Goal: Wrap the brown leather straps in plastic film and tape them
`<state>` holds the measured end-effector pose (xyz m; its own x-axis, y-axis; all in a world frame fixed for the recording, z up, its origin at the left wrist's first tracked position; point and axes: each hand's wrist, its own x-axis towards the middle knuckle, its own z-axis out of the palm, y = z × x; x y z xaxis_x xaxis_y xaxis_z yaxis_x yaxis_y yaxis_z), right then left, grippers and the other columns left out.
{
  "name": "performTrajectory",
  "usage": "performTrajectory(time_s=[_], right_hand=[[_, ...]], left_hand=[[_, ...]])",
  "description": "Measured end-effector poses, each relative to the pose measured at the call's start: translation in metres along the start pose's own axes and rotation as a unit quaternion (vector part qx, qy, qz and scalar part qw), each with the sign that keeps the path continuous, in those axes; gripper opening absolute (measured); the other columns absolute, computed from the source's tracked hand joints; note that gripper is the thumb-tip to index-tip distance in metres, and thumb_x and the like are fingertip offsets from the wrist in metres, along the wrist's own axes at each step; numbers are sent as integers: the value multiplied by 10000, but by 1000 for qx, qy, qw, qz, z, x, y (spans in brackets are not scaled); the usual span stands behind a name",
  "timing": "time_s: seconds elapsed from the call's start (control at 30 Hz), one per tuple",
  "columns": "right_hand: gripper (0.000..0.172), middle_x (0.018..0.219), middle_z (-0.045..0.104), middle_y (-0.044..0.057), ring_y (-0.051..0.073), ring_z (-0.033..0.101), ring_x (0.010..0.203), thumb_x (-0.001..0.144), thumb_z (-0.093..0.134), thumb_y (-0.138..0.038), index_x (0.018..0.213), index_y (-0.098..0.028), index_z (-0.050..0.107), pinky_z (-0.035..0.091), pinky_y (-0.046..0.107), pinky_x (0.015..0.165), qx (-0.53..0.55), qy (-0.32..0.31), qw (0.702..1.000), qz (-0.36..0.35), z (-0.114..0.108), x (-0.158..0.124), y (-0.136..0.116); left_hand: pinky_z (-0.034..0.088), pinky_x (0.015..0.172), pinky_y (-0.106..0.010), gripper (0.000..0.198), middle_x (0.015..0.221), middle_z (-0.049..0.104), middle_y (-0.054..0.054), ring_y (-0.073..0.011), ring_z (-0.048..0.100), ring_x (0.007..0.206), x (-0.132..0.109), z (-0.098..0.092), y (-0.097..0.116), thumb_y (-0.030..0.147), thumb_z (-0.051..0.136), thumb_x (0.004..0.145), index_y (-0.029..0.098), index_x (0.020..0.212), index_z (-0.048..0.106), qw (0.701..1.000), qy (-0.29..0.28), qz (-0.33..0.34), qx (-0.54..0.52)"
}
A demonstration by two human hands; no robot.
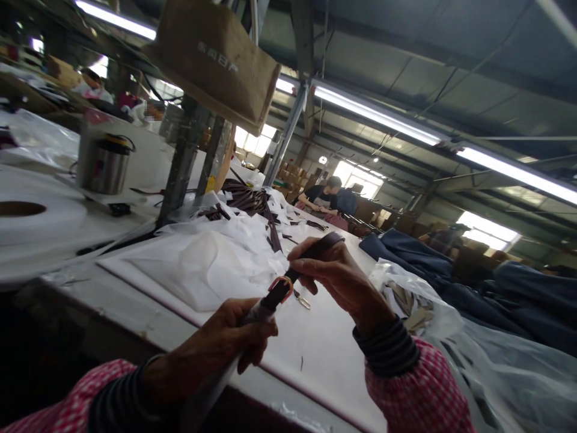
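Observation:
A dark brown strap (273,296) runs slantwise between my two hands, above the white worktable. A copper-coloured buckle (289,287) sits on it about midway. My left hand (237,331) is closed round the lower stretch, where a whitish wrap shows and trails down below the fingers. Higher up, my right hand (331,273) pinches the strap between thumb and fingers, and its end curls over the back of the hand. Just beyond the buckle, a small metal clasp (303,300) is seen against the tabletop; I cannot tell whether it hangs from the strap.
Crumpled white sheets (202,258) and a heap of dark straps (246,198) cover the table's far side. Clear plastic (487,343) and dark blue fabric (415,258) lie at right. A metal post (180,162) and a hanging brown bag (216,60) stand left. A co-worker (322,198) is beyond.

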<state>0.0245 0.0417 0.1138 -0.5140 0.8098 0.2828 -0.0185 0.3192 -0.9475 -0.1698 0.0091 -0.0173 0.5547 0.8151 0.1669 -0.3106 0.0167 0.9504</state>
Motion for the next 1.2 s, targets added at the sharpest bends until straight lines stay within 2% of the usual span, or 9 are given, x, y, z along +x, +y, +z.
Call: performTrajectory(time_s=[0.1, 0.23, 0.33, 0.43, 0.53, 0.67, 1.0, 1.13, 1.2], right_hand=[[131, 570, 614, -10, 86, 521, 452, 743, 825, -208, 799, -120, 745, 385, 195, 408, -6, 67, 998, 10, 4, -7, 4], [151, 550, 615, -6, 81, 504, 444, 726, 835, -220, 791, -126, 737, 382, 178, 397, 13, 142, 989, 32, 14, -18, 11], [160, 533, 598, -14, 82, 499, 454, 721, 844, -227, 789, -132, 735, 384, 175, 402, 27, 178, 983, 42, 20, -27, 16], [156, 532, 583, -22, 82, 491, 466, 745, 842, -240, 804, -138, 739, 387, 181, 418, 17, 185, 982, 39, 19, -34, 20], [152, 601, 620, 0, 101, 531, 520, 779, 834, -255, 843, -144, 752, 404, 199, 452, -14, 139, 989, 38, 11, -42, 23], [140, 716, 679, 37, 136, 597, 609, 790, 833, -252, 876, -161, 772, 436, 221, 490, -27, 55, 997, 40, 0, -49, 25], [157, 697, 679, 20, 132, 583, 586, 800, 828, -304, 872, -175, 776, 423, 241, 510, -75, 44, 994, 59, 18, -48, 28], [199, 710, 646, 14, 125, 561, 604, 799, 834, -334, 875, -159, 775, 413, 251, 552, -34, 19, 997, 74, 26, -49, 31], [294, 805, 657, 29, 111, 532, 622, 831, 798, -422, 977, -167, 784, 377, 233, 529, 13, 61, 995, 73, 21, -47, 35]], left_hand=[[401, 533, -219, 342, 648, 571, 23, -122, 498, 573, 0, 3, 1, 492, 737, 862, 164, 871, 639, 987, 93, 39, 127], [377, 574, -228, 257, 609, 529, 51, -138, 477, 574, -2, 6, -4, 451, 720, 878, 210, 953, 674, 928, 205, 100, 295], [382, 600, -233, 213, 655, 585, 33, -153, 519, 603, -1, 8, -10, 418, 720, 880, 235, 987, 703, 902, 245, 135, 330], [414, 605, -228, 224, 675, 588, 31, -148, 542, 628, 2, 9, -15, 384, 748, 861, 210, 999, 715, 939, 203, 108, 256], [477, 581, -229, 278, 720, 618, 20, -140, 566, 634, 4, 9, -18, 331, 826, 767, 170, 962, 713, 993, 82, 36, 81], [526, 564, -240, 208, 682, 682, -8, -130, 592, 575, 2, 12, -16, 198, 812, 699, 138, 869, 709, 997, -39, -51, -48], [514, 563, -227, 196, 702, 693, -21, -125, 612, 581, 12, 19, -8, 262, 816, 753, 133, 870, 727, 997, -32, -13, -65], [472, 525, -212, 196, 642, 667, -13, -110, 573, 529, 14, 22, -1, 316, 751, 833, 128, 887, 739, 999, -25, -4, -43], [448, 511, -210, 202, 624, 669, -11, -104, 548, 504, 13, 23, 0, 336, 733, 848, 135, 870, 718, 1000, -15, -12, -19]])
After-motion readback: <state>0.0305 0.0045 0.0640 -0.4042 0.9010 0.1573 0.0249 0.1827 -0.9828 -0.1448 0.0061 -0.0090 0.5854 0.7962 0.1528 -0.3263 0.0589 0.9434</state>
